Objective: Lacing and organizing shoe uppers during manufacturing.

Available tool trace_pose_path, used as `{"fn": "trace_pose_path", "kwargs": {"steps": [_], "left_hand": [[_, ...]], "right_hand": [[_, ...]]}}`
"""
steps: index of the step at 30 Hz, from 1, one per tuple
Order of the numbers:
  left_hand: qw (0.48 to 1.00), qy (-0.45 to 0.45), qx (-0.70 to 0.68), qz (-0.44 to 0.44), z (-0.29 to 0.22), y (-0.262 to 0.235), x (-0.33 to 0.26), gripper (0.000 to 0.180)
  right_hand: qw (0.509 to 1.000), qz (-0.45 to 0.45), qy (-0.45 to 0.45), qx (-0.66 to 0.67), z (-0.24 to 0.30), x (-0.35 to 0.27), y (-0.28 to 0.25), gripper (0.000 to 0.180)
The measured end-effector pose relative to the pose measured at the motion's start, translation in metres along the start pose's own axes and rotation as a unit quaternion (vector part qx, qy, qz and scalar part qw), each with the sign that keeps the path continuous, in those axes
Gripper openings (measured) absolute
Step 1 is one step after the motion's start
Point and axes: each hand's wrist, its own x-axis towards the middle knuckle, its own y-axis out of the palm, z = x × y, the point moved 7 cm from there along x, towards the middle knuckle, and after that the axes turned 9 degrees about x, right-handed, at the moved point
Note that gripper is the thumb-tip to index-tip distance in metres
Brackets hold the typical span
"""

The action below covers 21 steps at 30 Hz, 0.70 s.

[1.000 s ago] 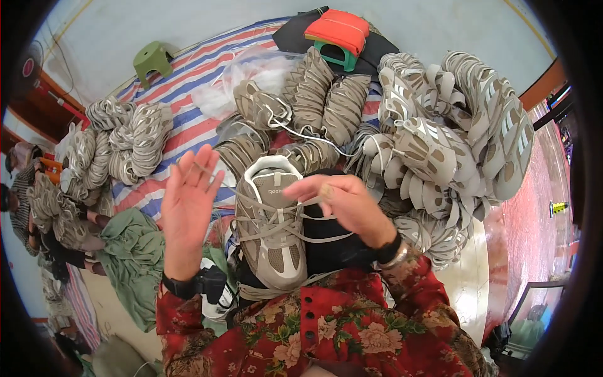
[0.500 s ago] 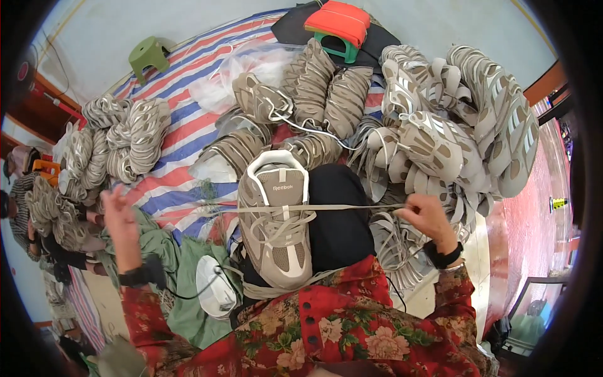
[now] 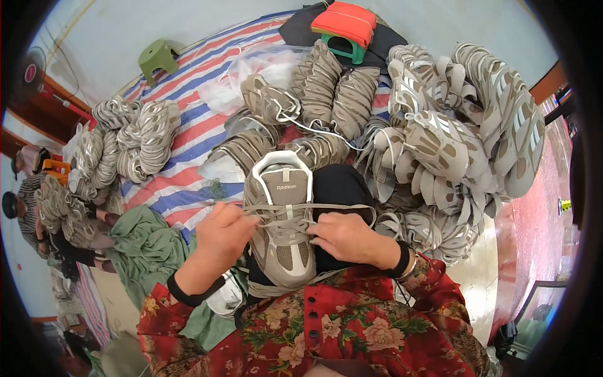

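Observation:
A beige and brown sneaker upper [image 3: 294, 252] with a white collar lies across my lap, its toe toward me. A flat beige shoelace [image 3: 282, 234] crosses its eyelet rows. My right hand [image 3: 348, 239] pinches the lace at the right eyelets, and a loop of it bows out above my knuckles. At the left edge of the upper my left hand [image 3: 221, 237] is closed, its fingertips beside the eyelets and a lace strand. What those fingertips pinch is hidden.
Bundled uppers [image 3: 433, 147] pile up at the right, with more stacks [image 3: 319, 81] ahead and at the left. A striped sheet [image 3: 182, 151] covers the floor. Green cloth [image 3: 147, 251] lies at my left. Stools [image 3: 158, 58] stand at the back. Another person [image 3: 25, 213] sits far left.
My left hand has come in from the far left, where it was open and raised, to the upper's left edge. My right hand has moved inward and down from the stretched lace to the eyelets.

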Motion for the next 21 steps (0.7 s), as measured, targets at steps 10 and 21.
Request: {"fn": "trace_pose_path", "kwargs": {"steps": [10, 21], "left_hand": [[0.954, -0.205, -0.112, -0.188, 0.019, 0.053, 0.009, 0.011], [0.965, -0.168, -0.097, -0.179, 0.012, 0.051, -0.005, 0.019]], "right_hand": [[0.980, -0.129, 0.146, 0.050, -0.032, 0.016, -0.017, 0.016], [0.946, -0.058, 0.240, 0.210, -0.061, -0.007, -0.041, 0.022]]}}
